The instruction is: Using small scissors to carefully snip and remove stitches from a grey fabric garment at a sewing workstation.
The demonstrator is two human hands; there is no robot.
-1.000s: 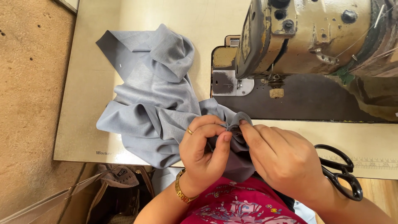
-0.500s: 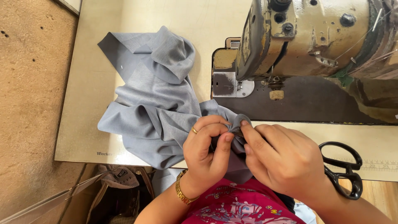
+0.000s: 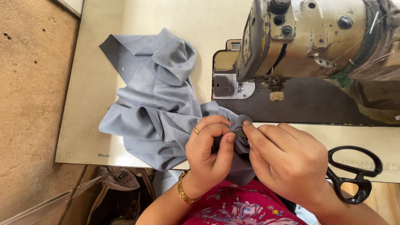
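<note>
Grey fabric (image 3: 158, 116) lies bunched just left of the sewing machine (image 3: 308, 46); your left hand (image 3: 208, 154) and right hand (image 3: 287, 162) both pinch one small fold in front of it; you seem to be working an edge; black scissors (image 3: 354, 175) sit right of your hands.

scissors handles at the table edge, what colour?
Black. The scissors lie on the table by the right hand; the head view shows them.

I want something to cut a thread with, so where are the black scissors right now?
In the head view, the black scissors lie at the right edge of the sewing table, just beyond the right hand and below the sewing machine.
</note>
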